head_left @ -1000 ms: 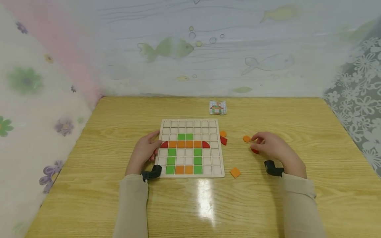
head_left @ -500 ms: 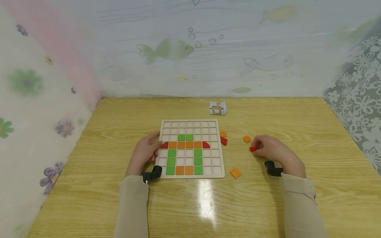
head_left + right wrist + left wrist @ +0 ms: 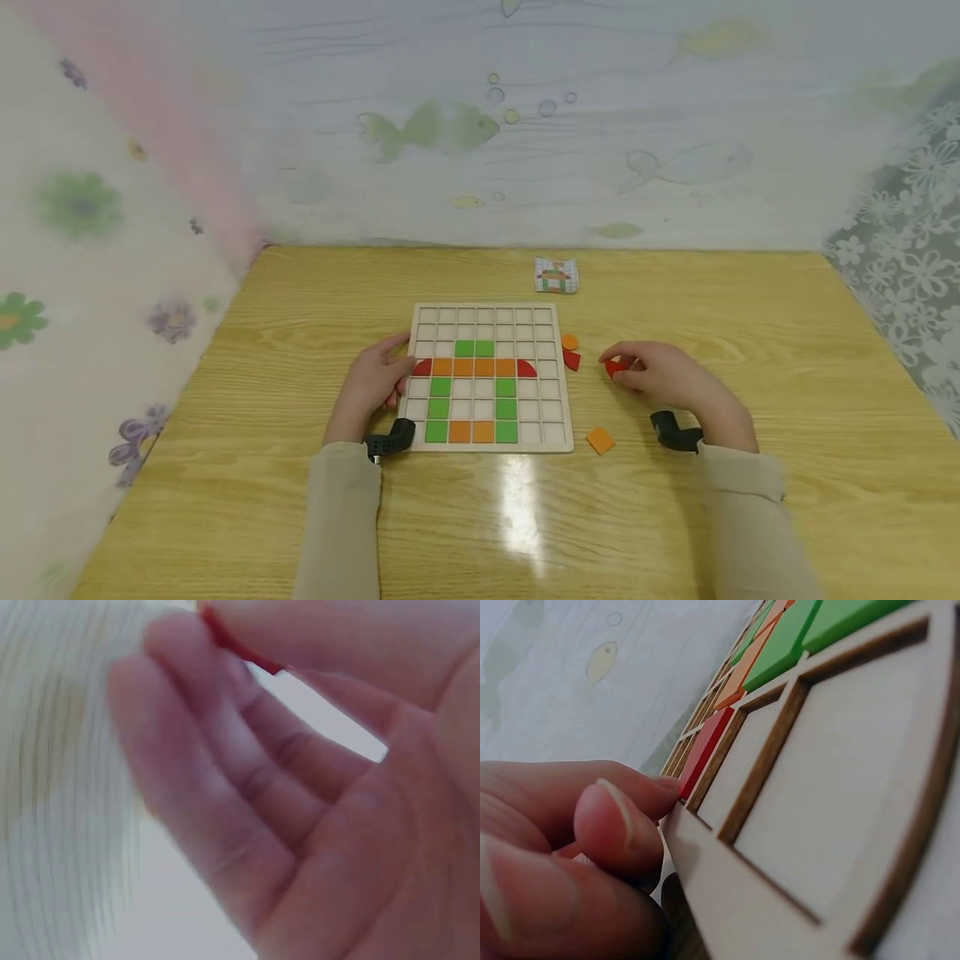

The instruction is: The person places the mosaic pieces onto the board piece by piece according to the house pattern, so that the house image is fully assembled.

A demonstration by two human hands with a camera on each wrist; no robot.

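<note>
A wooden grid board (image 3: 531,408) lies on the table, with green squares, orange squares and two red quarter-circles set in its cells. My left hand (image 3: 372,379) holds the board's left edge; in the left wrist view its fingertips touch the rim beside a red quarter-circle (image 3: 705,754). Right of the board, my right hand (image 3: 663,377) pinches a small red piece (image 3: 614,367) between thumb and fingers. The right wrist view is blurred, with part of that red piece (image 3: 244,646) showing. Its full outline is covered by the fingers.
By the board's right edge lie an orange disc (image 3: 570,342) and a red piece (image 3: 572,360). An orange square (image 3: 600,440) rests nearer the front. Behind the board is a small printed pattern card (image 3: 557,275). A painted wall rises at the table's back.
My right hand has picked up the red piece and moved left with it towards the board. The loose orange disc beside it is now hidden by the hand. My left hand stays at the board.
</note>
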